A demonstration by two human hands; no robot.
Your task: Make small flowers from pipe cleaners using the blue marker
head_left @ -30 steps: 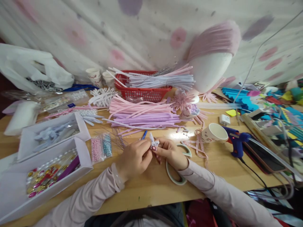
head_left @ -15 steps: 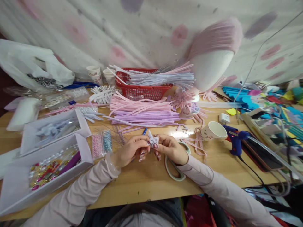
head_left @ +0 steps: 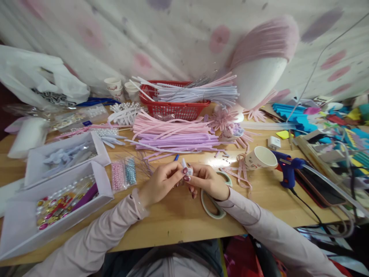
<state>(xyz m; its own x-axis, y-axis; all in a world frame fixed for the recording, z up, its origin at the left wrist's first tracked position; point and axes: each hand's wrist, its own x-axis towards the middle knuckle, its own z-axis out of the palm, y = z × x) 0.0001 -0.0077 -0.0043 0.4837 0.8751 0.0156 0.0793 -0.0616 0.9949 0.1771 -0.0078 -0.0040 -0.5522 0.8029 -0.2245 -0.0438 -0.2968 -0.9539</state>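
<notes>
Between my fingertips is a small pale lilac piece of bent pipe cleaner (head_left: 188, 170), one end sticking up. My left hand (head_left: 161, 181) pinches it from the left with thumb and forefinger. From the other side my right hand (head_left: 209, 181) grips it, thumb pressed against its front. Much of the piece is hidden by the fingers. Under my right wrist lies a pair of scissors (head_left: 212, 211) with pale handles. A blue pen (head_left: 176, 157) shows just beyond my hands. Pink pipe cleaners (head_left: 170, 126) and purple pipe cleaners (head_left: 175, 143) lie in bundles farther back.
A red basket (head_left: 175, 110) of pipe cleaners stands at the back. White boxes (head_left: 102, 179) with gems and lilac pieces fill the left, beside bead packets (head_left: 118, 176). To the right are a paper cup (head_left: 261, 158), a blue glue gun (head_left: 288, 165) and a phone (head_left: 319, 186).
My left hand has shifted slightly right and its fingers have closed farther over the pipe cleaner piece, so less of it shows. The camera view has moved a little.
</notes>
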